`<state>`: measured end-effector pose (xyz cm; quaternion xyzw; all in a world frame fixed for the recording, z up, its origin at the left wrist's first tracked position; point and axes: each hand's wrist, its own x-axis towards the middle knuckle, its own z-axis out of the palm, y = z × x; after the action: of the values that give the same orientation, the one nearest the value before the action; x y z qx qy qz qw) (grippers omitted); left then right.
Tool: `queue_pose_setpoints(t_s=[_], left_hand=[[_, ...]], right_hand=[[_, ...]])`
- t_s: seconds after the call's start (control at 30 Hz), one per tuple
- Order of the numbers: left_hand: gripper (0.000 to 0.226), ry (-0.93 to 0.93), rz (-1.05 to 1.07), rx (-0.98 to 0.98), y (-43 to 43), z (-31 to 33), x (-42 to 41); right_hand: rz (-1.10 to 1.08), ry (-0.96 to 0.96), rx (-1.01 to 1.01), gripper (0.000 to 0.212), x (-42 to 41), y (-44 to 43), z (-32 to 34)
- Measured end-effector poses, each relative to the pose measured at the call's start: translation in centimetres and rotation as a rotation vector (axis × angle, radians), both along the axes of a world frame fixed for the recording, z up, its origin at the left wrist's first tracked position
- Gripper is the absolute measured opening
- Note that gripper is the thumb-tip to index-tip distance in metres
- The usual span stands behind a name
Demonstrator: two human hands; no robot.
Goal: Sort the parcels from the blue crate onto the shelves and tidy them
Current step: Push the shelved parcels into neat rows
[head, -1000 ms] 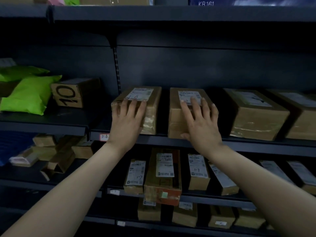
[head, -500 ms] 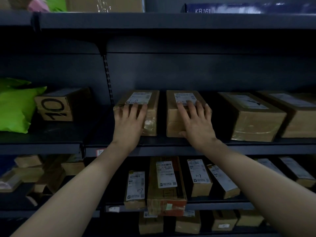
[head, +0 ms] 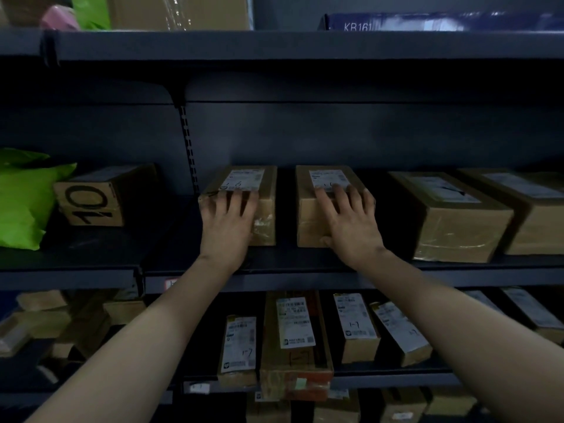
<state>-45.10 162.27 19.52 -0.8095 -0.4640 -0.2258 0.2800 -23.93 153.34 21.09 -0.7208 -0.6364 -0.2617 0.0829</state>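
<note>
Left hand: flat, palm down, fingers straight and a little spread. It lies over the top front edge of the left parcel and grips nothing.
Right hand: also flat with fingers spread, resting on top of the right parcel. Its thumb touches the box's front face.
Arms: two bare forearms rise from the lower corners of the view and draw together toward the middle shelf.
Parcels under the hands: two brown cardboard boxes, each with a white label on top. They stand side by side near the shelf's front, with a narrow gap between them.
Further right, same shelf: two larger taped boxes, close together.
Further left, past the upright: one box marked 10, just beside one bright green bag.
Shelf below: four labelled parcels show clearly in the middle and two more at the right. The heap at the left is too dark to count.
Top shelf: one dark blue box printed KB161 and one large cardboard box.
</note>
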Motion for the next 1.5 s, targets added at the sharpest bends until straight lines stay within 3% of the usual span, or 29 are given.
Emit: queue_pose_setpoints(t_s=[0.63,1.5], left_hand=[[0.083,-0.01,0.006,0.015,0.3,-0.1,-0.5],[0.077,-0.015,0.07,-0.161,0.1,0.9,-0.8]], right_hand=[[-0.004,-0.011,0.0,0.094,0.3,1.4,-0.4],[-0.055,-0.042,0.025,0.092,-0.8,1.9,-0.2]])
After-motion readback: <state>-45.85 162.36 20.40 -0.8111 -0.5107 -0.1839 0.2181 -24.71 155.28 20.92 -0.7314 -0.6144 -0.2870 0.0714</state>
